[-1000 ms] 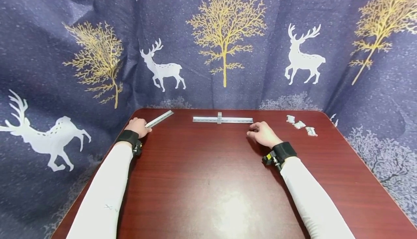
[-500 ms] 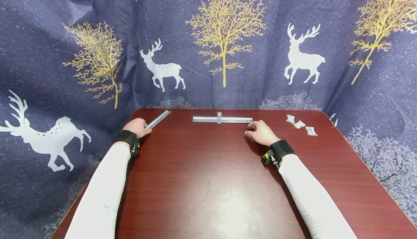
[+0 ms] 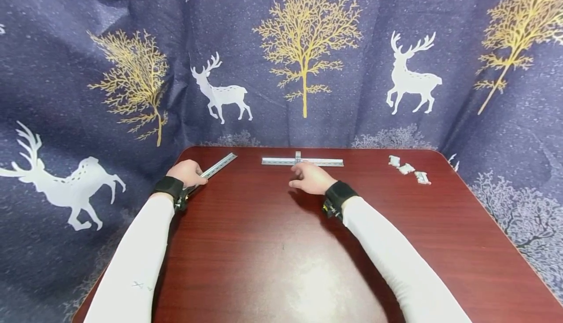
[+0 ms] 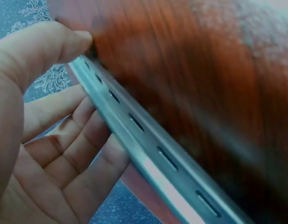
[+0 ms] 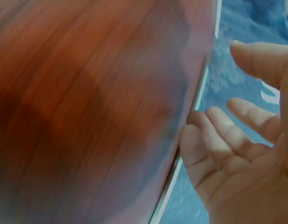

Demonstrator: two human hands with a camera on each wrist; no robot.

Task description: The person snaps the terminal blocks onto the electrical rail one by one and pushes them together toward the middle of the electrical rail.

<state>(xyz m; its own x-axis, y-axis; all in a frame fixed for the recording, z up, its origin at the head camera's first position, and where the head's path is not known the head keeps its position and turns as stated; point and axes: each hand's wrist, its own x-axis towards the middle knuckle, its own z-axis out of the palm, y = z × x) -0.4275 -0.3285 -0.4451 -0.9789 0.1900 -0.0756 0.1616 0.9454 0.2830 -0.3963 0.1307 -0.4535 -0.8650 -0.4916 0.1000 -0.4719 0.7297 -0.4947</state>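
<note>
My left hand (image 3: 184, 173) grips one end of a slotted metal rail (image 3: 220, 164) at the table's back left. In the left wrist view the thumb lies at one edge of the rail (image 4: 139, 144) and the fingers curl to its other edge. Flat near the back edge lies a second slotted metal rail (image 3: 323, 162), with a short metal piece (image 3: 298, 156) across it. Just in front of that rail hovers my right hand (image 3: 313, 178), overlapping its lower edge. The right wrist view shows this hand's fingers (image 5: 202, 161) loosely bent, holding nothing.
Several small white plastic pieces (image 3: 406, 168) lie at the back right of the brown table (image 3: 246, 235). Behind the table hangs a blue curtain (image 3: 343, 69) with deer and tree prints.
My right hand has moved left, from the right end of the lying rail to its middle. The rail in my left hand has shifted and turned slightly; its far end is lower and further right.
</note>
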